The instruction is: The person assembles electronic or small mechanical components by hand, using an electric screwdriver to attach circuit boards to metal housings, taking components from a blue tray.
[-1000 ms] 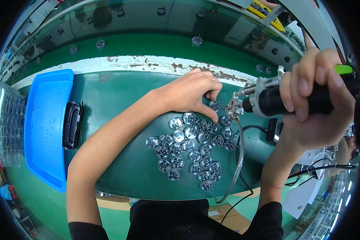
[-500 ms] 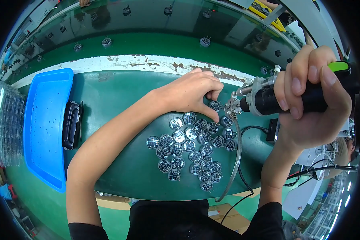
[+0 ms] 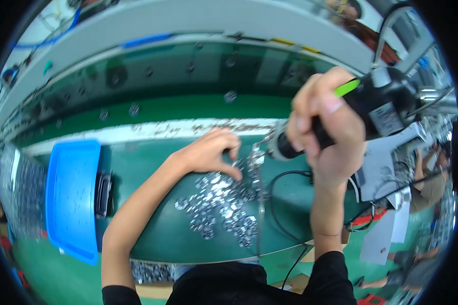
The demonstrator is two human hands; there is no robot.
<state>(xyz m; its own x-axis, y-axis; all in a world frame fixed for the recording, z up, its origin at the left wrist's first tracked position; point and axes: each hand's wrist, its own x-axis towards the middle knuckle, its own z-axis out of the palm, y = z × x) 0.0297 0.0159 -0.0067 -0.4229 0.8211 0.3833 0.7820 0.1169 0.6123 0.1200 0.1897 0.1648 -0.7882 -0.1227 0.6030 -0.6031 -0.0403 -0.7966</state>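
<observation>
My right hand (image 3: 336,119) is wrapped round a black electric screwdriver (image 3: 384,101) with a green lever, lying slanted with its metal nose (image 3: 259,153) pointing left. My left hand (image 3: 206,152) reaches over the bench with thumb and fingers curled round a small round silver part (image 3: 237,164), close beside that nose. Blur hides whether the nose touches the part. Below my left hand spreads a cluster of similar round parts (image 3: 221,198), smeared by motion. A thin clear hose (image 3: 260,223) hangs from the nose.
To the left stand a blue tray (image 3: 71,203), a black box (image 3: 103,195) and stacked clear plastic trays (image 3: 23,190). Beyond a chipped white ledge (image 3: 152,127) runs a green conveyor (image 3: 178,105) carrying scattered round parts. A black cable (image 3: 277,208) loops across the bench's right side. Other people are at the right.
My view has shifted and blurred, so the bench sits lower and hands and screwdriver appear further left. My grips look the same, and the nose remains beside the part at my left fingers.
</observation>
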